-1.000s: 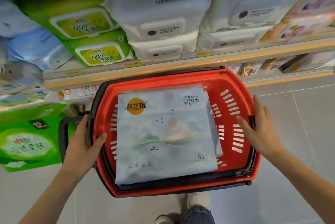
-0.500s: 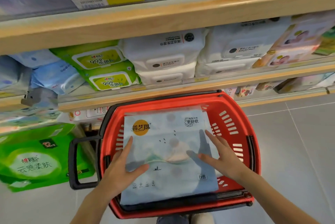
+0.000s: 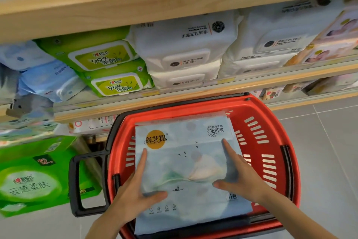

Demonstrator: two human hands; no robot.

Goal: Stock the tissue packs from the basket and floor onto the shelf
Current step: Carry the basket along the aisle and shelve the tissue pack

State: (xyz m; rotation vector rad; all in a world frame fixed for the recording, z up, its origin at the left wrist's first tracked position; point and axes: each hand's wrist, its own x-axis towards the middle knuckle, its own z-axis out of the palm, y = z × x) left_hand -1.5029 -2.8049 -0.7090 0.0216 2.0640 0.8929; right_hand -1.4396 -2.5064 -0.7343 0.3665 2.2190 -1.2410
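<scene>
A pale blue tissue pack (image 3: pixel 189 163) with an orange round logo lies flat on top of the red shopping basket (image 3: pixel 271 116). My left hand (image 3: pixel 133 196) is on the pack's left edge, thumb across its top. My right hand (image 3: pixel 242 178) presses on the pack's right side, fingers pointing toward the shelf. The two hands hold the pack between them. A large green tissue pack (image 3: pixel 33 180) stands on the floor to the left of the basket. What lies under the blue pack in the basket is hidden.
The wooden shelf (image 3: pixel 174 95) just behind the basket carries green wipe packs (image 3: pixel 100 58), white wipe packs (image 3: pixel 184 45) and blue packs (image 3: pixel 44 80). A thicker shelf board (image 3: pixel 174 2) runs above. The basket's black handle (image 3: pixel 74 186) sticks out left. Grey floor tiles (image 3: pixel 329 151) lie at right.
My hands left the basket's rim and came onto the blue pack, then spread toward its sides. The view tilted up toward the shelves.
</scene>
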